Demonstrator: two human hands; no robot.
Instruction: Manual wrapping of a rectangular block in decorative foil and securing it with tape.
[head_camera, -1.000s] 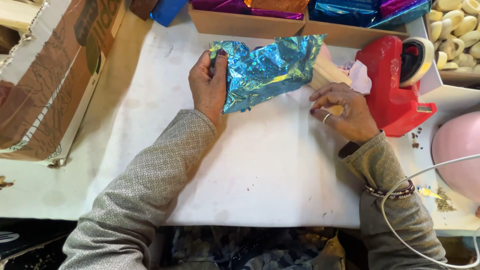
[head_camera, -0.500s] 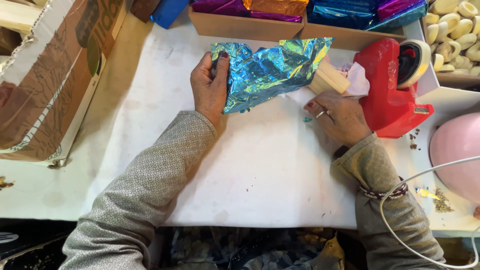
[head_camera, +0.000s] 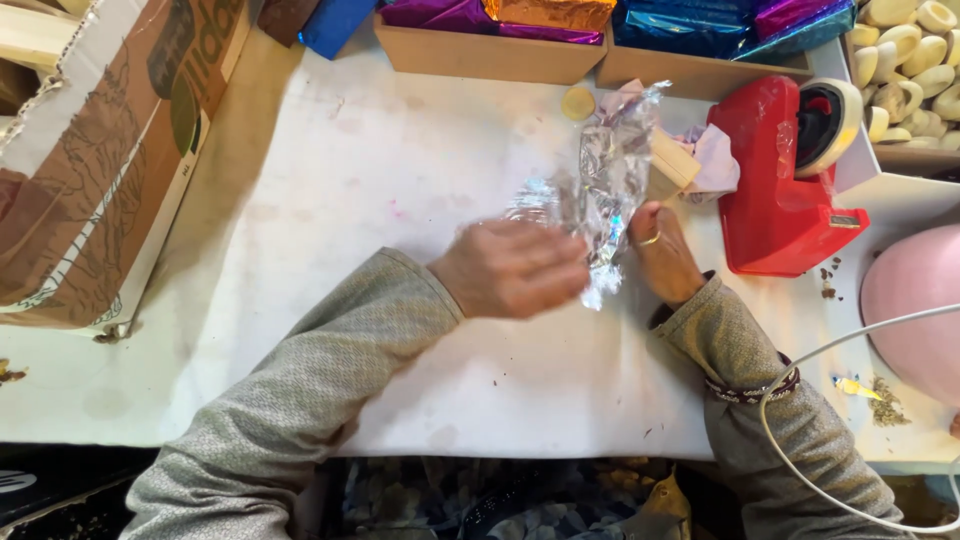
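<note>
Silver-faced foil sheet (head_camera: 605, 190) lies crumpled on the white worktop (head_camera: 400, 180), toward its far edge and right of centre, just short of the cardboard trays (head_camera: 490, 55) of coloured foil. A pale wooden block (head_camera: 672, 160) shows at the sheet's far right side, apparently partly wrapped in it.

Left hand (head_camera: 515, 268) is motion-blurred; it lies over the near left part of the foil, and whether its fingers are spread flat or curled on the sheet cannot be told. Right hand (head_camera: 662, 255) rests on the worktop at the foil's near right edge, fingers drawn together and pinching the foil.

To fold well, hold the right-hand pinch steady as an anchor and draw the sheet with the left hand evenly, avoiding a tear at the creases. Keep clear of the red tape dispenser (head_camera: 785, 180) just beside the right hand.

Long axis of the foil runs from the near edge toward the far edge, tilted slightly right; its narrow end points at the trays.
</note>
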